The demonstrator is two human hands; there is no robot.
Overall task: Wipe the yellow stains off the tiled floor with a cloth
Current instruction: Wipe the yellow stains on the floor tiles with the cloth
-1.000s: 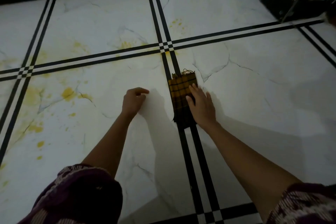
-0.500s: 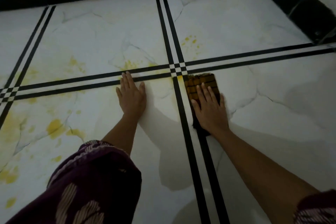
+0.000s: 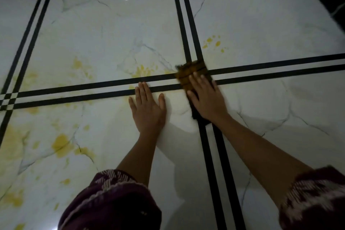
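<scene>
right hand [image 3: 205, 99] is pressing cloth [image 3: 192, 70] flat, fingers straight | left hand [image 3: 147, 106] is bracing open on floor [image 3: 112, 24] | firm strokes toward nearby stains [image 3: 142, 71] are looking best

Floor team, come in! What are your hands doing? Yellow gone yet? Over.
Right hand flat, pressing cloth where black stripes cross. Left hand flat on tiled floor. Yellow stains at left and beyond the cloth. Nothing in the way.

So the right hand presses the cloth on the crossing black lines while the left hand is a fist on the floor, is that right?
Not quite: the head view shows the left hand lying flat on the floor, fingers straight; the rest holds.
</scene>
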